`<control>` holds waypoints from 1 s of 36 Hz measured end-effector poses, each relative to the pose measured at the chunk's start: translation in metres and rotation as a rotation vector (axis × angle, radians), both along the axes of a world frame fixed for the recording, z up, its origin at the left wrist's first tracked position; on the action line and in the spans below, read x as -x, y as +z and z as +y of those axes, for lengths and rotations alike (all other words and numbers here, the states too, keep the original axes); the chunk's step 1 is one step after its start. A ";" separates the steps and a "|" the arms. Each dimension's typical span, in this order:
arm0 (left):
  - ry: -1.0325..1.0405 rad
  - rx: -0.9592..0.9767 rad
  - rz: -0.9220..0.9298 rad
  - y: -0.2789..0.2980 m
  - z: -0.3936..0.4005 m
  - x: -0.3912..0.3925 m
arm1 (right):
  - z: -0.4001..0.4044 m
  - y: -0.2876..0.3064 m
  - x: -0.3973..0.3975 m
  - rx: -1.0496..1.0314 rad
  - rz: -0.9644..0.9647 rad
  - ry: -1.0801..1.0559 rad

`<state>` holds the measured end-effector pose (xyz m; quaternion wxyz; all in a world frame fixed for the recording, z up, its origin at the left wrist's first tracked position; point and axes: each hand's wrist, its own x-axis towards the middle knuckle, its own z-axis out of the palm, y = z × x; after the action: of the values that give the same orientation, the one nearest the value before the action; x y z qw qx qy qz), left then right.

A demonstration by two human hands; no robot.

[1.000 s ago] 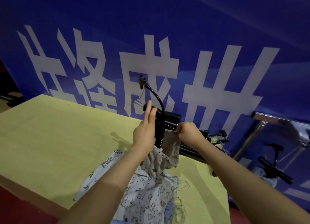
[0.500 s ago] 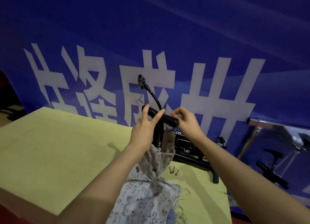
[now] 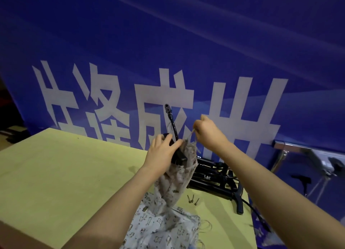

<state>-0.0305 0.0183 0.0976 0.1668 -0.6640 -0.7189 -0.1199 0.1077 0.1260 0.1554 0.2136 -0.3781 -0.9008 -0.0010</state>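
A black device (image 3: 178, 154) with a bent gooseneck arm (image 3: 172, 121) sticks out of a printed cloth drawstring bag (image 3: 177, 177). My left hand (image 3: 162, 154) grips the device and the bag's mouth from the left, lifted above the yellow table (image 3: 65, 174). My right hand (image 3: 210, 132), higher and to the right, pinches the bag's thin drawstring (image 3: 189, 136) and holds it taut. The bag's lower part hangs down to a second printed cloth (image 3: 162, 228) lying on the table.
A folded black stand (image 3: 214, 179) with cables lies on the table behind the bag. Two small screws (image 3: 192, 199) lie beside it. A blue banner (image 3: 168, 52) with large white characters fills the background. A metal frame (image 3: 291, 146) stands at the right.
The bag's mouth has come up around the device. My right hand left the device's top bar and rose to the right, pulling the drawstring. The device now tilts in my left hand.
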 end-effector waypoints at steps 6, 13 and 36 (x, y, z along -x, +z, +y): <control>-0.096 -0.011 -0.156 0.000 0.008 0.009 | 0.000 -0.004 -0.001 0.273 0.331 -0.029; -0.088 -0.086 -0.289 0.009 0.007 0.003 | -0.012 0.003 -0.002 0.650 0.787 0.033; 0.204 0.037 -0.224 0.055 0.010 -0.033 | -0.037 0.078 0.014 0.149 1.160 0.110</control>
<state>0.0030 0.0286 0.1524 0.0846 -0.5731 -0.7988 -0.1622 0.0933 0.0890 0.2331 0.6442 -0.2835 -0.6528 0.2803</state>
